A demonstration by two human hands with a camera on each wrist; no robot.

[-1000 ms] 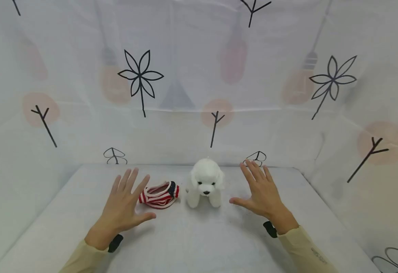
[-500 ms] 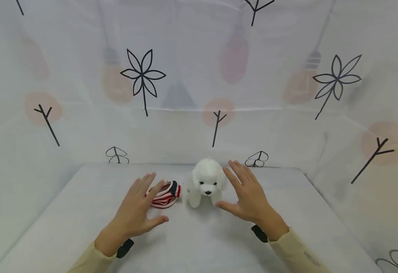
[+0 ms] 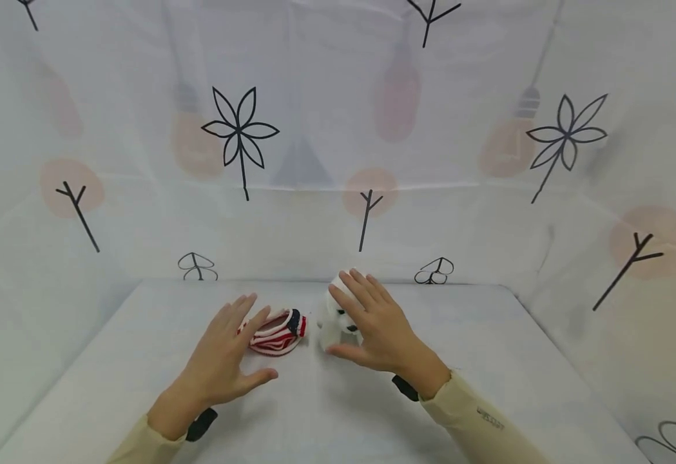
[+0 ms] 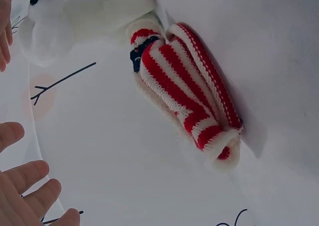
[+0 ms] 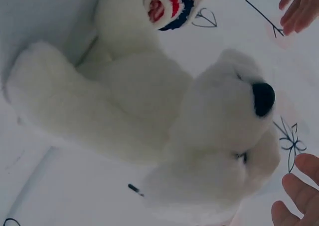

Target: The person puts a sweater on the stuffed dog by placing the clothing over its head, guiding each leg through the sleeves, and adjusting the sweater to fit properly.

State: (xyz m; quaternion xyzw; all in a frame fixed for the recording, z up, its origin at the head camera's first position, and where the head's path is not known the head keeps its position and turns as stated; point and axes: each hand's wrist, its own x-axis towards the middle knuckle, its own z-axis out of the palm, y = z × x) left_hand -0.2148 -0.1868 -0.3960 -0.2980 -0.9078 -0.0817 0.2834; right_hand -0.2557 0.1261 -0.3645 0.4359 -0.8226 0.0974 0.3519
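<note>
A white plush dog (image 3: 330,334) stands on the table, its face and one side partly covered by my right hand (image 3: 379,325) in the head view. That hand is held with fingers extended and grips nothing. The dog's black nose and fluffy body fill much of the right wrist view. To the dog's left lies a small knitted garment (image 3: 278,336), red and white striped with a navy band. My left hand (image 3: 218,357), fingers spread, overlaps its left end in the head view. In the left wrist view the garment (image 4: 182,86) lies apart from the fingertips.
The table (image 3: 326,419) has a pale cover. A white cloth backdrop (image 3: 309,238) printed with flowers, twigs and lamps rises behind it and along both sides. Each wrist carries a black strap, and beige sleeves (image 3: 477,419) cover the forearms.
My right hand has moved left, from beside the plush dog to in front of it. My left hand has come rightward, closer to the knitted garment. Dog and garment stay put.
</note>
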